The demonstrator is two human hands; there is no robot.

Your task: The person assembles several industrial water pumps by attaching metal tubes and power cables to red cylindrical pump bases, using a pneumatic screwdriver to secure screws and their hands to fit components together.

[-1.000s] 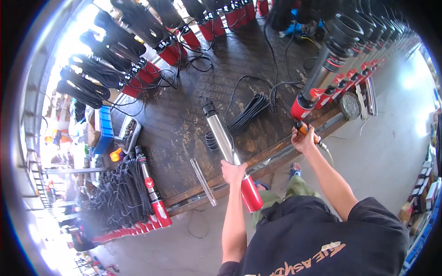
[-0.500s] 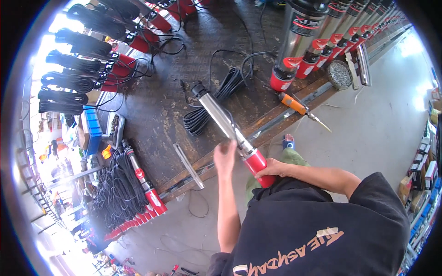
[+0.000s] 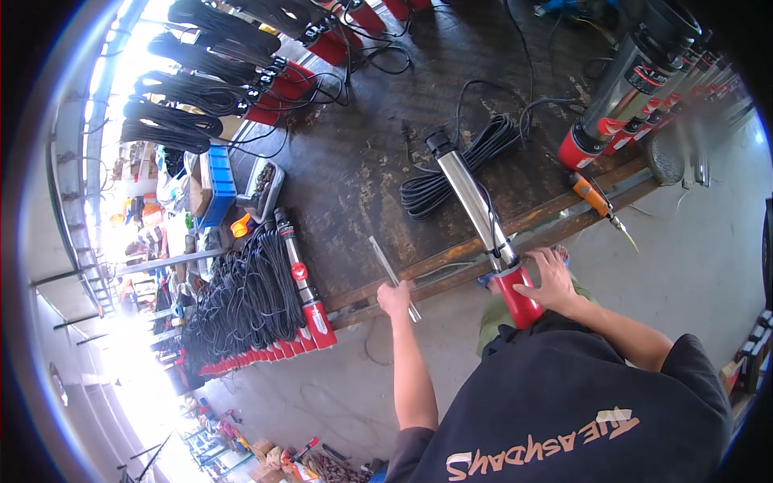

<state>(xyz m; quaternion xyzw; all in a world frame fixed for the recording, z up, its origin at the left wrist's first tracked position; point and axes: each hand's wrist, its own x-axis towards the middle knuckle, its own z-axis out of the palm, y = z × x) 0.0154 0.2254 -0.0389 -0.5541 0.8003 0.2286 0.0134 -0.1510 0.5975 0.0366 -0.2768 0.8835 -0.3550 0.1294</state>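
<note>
Head view shows the steel tube point(image 3: 469, 193) overhanging the edge of the surface point(image 3: 346, 217) — likely heavy, stiff, slick, best held mid-barrel — right hand point(image 3: 554, 280) spread against its red end point(image 3: 518, 302), left hand point(image 3: 394, 299) clamped around a metal strip point(image 3: 384, 261).

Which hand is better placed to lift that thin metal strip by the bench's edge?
Probably the left: the left hand is right at the metal strip, though its exact grip is hidden. The right hand is farther away, at the red end of the steel cylinder.
</note>
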